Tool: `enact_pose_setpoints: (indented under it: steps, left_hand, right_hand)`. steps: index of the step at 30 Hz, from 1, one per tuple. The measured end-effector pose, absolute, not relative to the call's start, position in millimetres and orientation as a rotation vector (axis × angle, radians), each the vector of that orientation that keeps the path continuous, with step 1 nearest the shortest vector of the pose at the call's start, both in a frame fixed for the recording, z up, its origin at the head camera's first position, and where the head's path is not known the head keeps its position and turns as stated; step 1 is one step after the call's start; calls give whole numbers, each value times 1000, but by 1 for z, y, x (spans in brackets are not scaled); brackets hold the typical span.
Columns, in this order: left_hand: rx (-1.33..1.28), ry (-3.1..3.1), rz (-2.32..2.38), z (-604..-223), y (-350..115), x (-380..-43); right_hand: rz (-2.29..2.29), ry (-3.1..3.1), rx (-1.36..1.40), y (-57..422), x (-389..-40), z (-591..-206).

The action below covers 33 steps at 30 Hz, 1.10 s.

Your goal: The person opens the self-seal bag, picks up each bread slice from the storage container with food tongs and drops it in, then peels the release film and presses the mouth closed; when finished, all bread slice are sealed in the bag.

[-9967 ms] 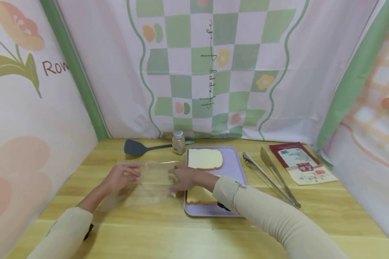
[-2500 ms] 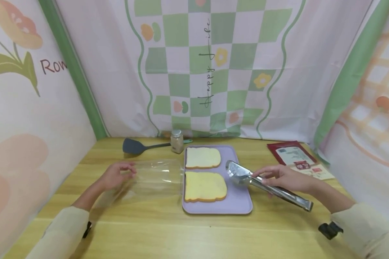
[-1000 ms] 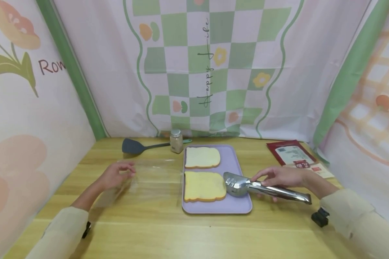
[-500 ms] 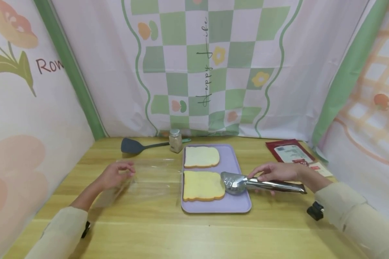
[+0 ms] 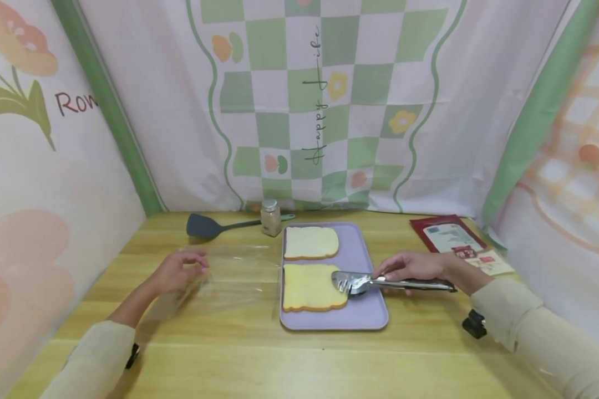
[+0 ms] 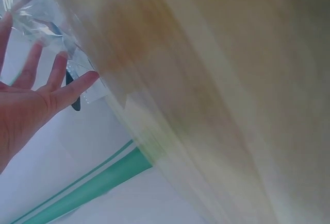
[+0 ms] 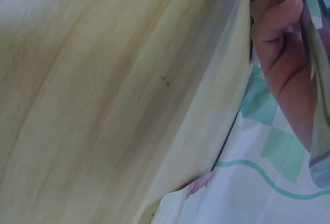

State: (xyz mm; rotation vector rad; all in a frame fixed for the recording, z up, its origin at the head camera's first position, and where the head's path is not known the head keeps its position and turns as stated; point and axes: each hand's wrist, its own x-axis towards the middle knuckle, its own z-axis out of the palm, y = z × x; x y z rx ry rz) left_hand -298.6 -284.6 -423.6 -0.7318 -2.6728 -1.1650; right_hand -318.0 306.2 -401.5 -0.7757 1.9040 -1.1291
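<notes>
Showing loose, spread fingers, one left hand (image 5: 176, 272) was at one clear bag (image 5: 242, 277) whose edges were hard to see. One dark spatula (image 5: 204, 226) lay behind, partly hidden by one jar (image 5: 270, 219). Two bread slices (image 5: 310, 242) sat on one purple tray (image 5: 354, 241), with room at its back right corner. One pair of silver tongs (image 5: 361, 283) lay over the front slice (image 5: 306, 288); whether they pinched it was hard to tell. One right hand (image 5: 413, 267) held the tongs. One red packet (image 5: 448, 235) was partly hidden behind the wrist (image 5: 469, 276).
</notes>
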Motion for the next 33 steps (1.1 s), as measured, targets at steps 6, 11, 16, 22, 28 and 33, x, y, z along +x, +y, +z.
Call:
enact_pose_setpoints:
  steps: [6,11,16,22,28,33]
  left_hand:
    - [-720,-2676,-1156,-422,-284,-297]
    - [-713,-2670,-1177,-421,-284,-296]
    - [-708,-2675,-1190,-421,-284,-297]
    - [-715,-2679,-1180,-421,-283,-296]
    - [-697,-2687,-1160,-423,-284,-297]
    - [-696,-2685,-1179,-424,-284,-298]
  right_hand:
    - [-1140,1896,-750,303,-318,-401]
    - [-1148,1881,-684,299,-317,-394]
    - [-1154,1829,-672,296,-317,-391]
    - [-1146,1798,-720,295,-318,-391]
    - [-1128,1848,-729,294,-316,-394]
    - [-1131,1881,-746,294,-314,-397]
